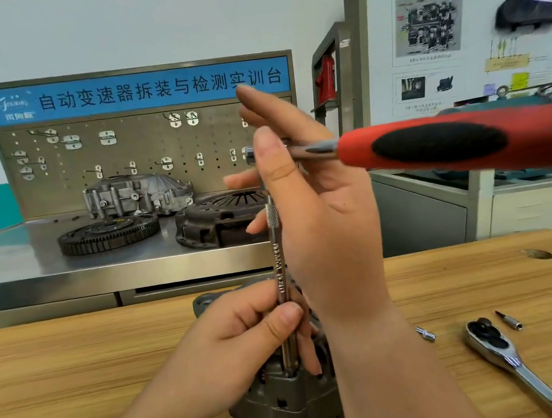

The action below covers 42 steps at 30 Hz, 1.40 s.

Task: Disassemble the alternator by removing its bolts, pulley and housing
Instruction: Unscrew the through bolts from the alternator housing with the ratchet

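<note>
Cast metal all over, so I'd guess that alternator (288, 401) was heavy and totally rigid, no give anywhere. In the head view it sat at the near centre of the wooden table (80, 365), finned housing facing the camera, mostly hidden behind both hands.

The left hand (241, 348) was wrapped round the lower part of the extension bar (279, 269). The bar stood upright with its tip down at the housing's top edge; I couldn't see the bolt itself.

The right hand (318, 204) pinched the head of the red-handled ratchet (448, 143), thumb near side, fingers fairly straight behind, handle sticking out right.

My take: the chrome bar looked slick, so grab its knurled band. Steady the body by its ribbed sides, away from the copper windings.

A chrome ratchet (508, 358) lay off to the right.
</note>
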Tool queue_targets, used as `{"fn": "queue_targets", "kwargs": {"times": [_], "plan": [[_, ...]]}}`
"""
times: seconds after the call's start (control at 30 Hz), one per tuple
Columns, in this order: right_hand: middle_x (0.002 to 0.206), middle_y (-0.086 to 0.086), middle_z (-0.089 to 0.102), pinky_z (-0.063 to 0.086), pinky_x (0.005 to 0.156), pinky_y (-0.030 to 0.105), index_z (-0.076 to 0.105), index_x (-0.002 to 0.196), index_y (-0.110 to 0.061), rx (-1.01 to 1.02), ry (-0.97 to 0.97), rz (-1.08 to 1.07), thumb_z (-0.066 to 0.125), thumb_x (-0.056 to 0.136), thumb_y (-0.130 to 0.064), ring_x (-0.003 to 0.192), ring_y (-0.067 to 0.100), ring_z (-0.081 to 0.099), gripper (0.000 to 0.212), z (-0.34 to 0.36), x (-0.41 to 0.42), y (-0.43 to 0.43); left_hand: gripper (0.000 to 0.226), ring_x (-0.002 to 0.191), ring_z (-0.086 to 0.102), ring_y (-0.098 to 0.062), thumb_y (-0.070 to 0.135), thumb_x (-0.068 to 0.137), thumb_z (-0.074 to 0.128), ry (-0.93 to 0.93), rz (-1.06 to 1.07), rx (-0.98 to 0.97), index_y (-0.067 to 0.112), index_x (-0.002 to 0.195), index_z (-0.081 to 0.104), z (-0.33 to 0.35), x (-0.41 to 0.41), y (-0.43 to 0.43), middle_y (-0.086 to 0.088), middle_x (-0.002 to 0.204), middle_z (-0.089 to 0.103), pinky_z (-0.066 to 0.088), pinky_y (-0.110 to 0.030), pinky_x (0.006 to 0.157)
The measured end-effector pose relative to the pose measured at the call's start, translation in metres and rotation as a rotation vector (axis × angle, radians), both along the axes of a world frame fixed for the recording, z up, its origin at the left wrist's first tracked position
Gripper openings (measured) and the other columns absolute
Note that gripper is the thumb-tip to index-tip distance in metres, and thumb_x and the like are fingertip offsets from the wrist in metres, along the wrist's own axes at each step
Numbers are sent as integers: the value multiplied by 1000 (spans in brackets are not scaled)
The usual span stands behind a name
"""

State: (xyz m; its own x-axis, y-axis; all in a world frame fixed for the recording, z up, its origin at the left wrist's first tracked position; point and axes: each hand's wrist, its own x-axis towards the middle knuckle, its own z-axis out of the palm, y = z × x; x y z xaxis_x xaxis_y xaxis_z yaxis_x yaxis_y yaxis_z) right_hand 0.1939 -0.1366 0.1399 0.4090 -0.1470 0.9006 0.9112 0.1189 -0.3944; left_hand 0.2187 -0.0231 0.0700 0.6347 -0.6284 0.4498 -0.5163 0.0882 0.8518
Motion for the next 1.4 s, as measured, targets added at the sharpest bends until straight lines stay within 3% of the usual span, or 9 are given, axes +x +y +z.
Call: {"fn": "queue_targets", "kwargs": {"times": [0.23,0.4,0.57,0.67,0.83,1.07,1.17,1.3,1.4], "plan": [[126,1,64,49,45,21,58,119,-29,54,215,381,38,95,-37,70,19,70,32,1,-1,2,55,84,69,-16,53,85,62,45,-72,-48,2,105,62,1,-1,2,-20,93,72,53,-22,76],[100,4,73,48,41,19,48,130,-13,72,411,685,33,85,-56,61,19,68,64,2,2,-2,48,82,70,-15,49,89,59,55,-124,-32,2,100,63,4,-2,4,-12,86,73,52,-20,74],[115,2,70,50,47,20,59,125,-25,78,239,322,41,95,-41,78,18,68,38,-1,1,0,44,81,69,-16,49,86,63,58,-122,-42,8,103,65,2,0,2,-8,89,72,54,-22,76],[113,-6,67,55,62,31,61,125,-18,54,14,38,48,97,-21,89,18,67,32,-2,-1,1,42,86,68,-16,50,86,62,15,-92,-26,14,107,66,3,-1,0,-9,100,72,53,-21,80],[118,0,67,52,48,21,60,122,-28,119,162,277,42,96,-31,82,16,66,32,0,-2,4,50,84,69,-19,54,83,65,44,-78,-33,10,106,65,1,1,2,-25,93,68,55,-26,78],[98,6,74,47,41,19,47,132,-16,79,400,655,31,83,-57,57,18,66,66,2,2,-4,47,81,70,-14,50,88,60,61,-116,-35,6,102,63,3,-1,5,-8,87,73,53,-21,74],[102,7,74,48,43,19,50,131,-19,47,341,515,35,92,-56,63,17,67,56,0,2,-2,50,83,70,-18,51,84,66,63,-112,-45,5,105,63,2,1,5,-11,92,72,55,-25,77],[116,3,68,51,50,19,56,130,-23,-8,90,153,43,99,-28,80,16,68,34,0,-2,1,38,88,69,-14,46,86,64,27,-111,-38,14,107,66,3,1,2,-3,102,72,53,-20,80],[124,3,64,51,50,20,57,130,-21,-24,40,146,45,98,-23,82,16,69,35,1,-4,3,33,85,69,-9,50,84,65,20,-83,-50,23,103,72,4,-2,2,1,96,74,52,-17,78]]}}
